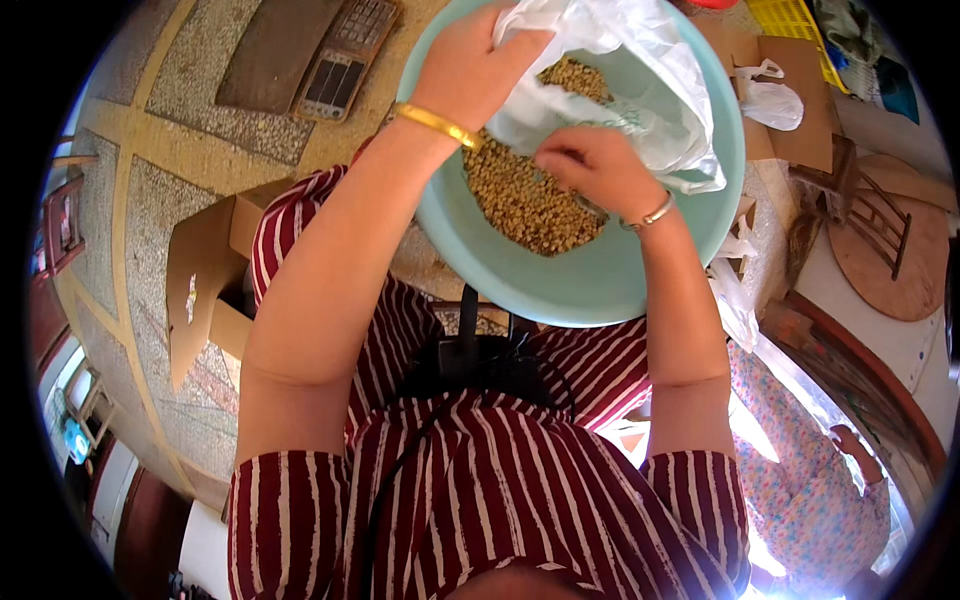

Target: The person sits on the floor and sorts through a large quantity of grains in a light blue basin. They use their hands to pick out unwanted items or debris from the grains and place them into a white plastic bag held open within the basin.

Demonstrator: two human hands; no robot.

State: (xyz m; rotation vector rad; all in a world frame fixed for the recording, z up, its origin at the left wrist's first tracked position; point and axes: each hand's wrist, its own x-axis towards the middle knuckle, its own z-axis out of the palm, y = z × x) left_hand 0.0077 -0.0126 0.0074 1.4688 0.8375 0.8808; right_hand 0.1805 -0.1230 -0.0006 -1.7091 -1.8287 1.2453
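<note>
My left hand (480,67) wears a gold-coloured bangle and grips the rim of a white plastic bag (675,97). The bag lies inside a large pale green plastic basin (540,289), its mouth spread open. Small yellow-brown kernels or beans (540,214) form a pile on the basin's floor, and a smaller heap (576,79) shows within the bag. Over the pile, beside the bag, is my right hand (600,169), its fingers curled and a metal bracelet at the wrist. A small shiny edge shows under it; whether the fingers hold anything is hidden.
An open cardboard box (206,270) stands on the stone-patterned floor at left. Dark wooden boards and a tray-like piece (337,75) lie beyond. To the right are another cardboard box (795,105), a white bag (772,103), a round wooden board (889,255) and a person in floral clothing (810,480).
</note>
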